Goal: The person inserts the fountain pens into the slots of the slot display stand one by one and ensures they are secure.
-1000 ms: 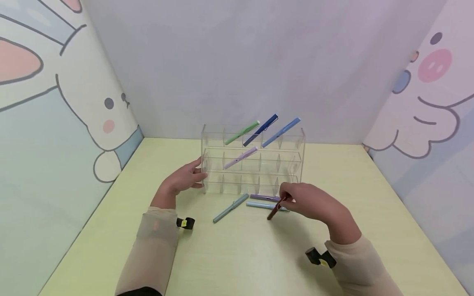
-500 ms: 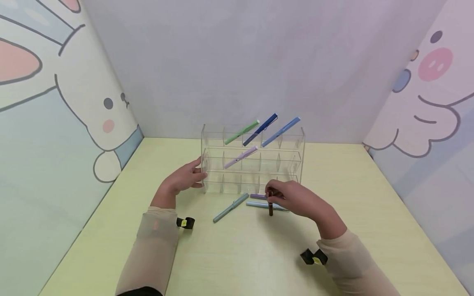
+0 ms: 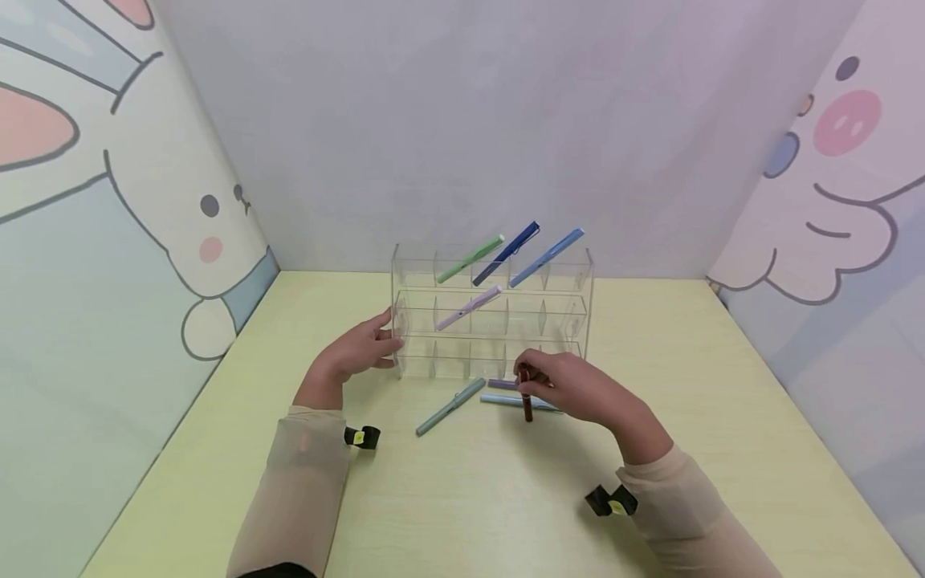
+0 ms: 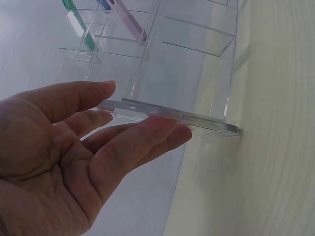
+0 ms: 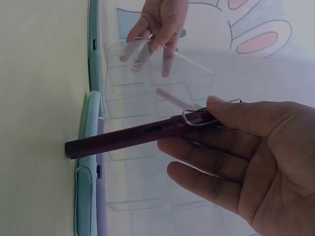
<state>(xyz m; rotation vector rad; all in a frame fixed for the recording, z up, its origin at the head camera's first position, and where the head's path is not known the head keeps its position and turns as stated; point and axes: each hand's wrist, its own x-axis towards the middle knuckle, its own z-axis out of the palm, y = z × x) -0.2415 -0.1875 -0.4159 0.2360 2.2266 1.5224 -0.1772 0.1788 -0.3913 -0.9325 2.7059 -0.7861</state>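
My right hand [image 3: 571, 384] pinches a dark red fountain pen [image 5: 133, 137] by its clip end, thumb on top and fingers beneath. The pen points down, its free end close over the table. My left hand [image 3: 361, 347] rests its extended fingers against the left side panel of the clear acrylic pen rack [image 4: 172, 114]. Before the rack lie a grey-green pen [image 3: 450, 408], a light blue pen [image 3: 499, 399] and a purple pen [image 3: 502, 384]; my right hand partly hides the last two in the head view.
In the rack's top tier lean a green pen [image 3: 470, 259], a dark blue pen [image 3: 506, 254] and a blue pen [image 3: 547, 258]. A pale lilac pen [image 3: 468, 308] leans in the middle tier. Cartoon-printed walls [image 3: 462, 120] enclose the pale yellow table [image 3: 448, 506].
My right hand has moved left with the dark red pen, which has turned from slanted to nearly upright in the head view. My left hand has stayed at the rack's side.
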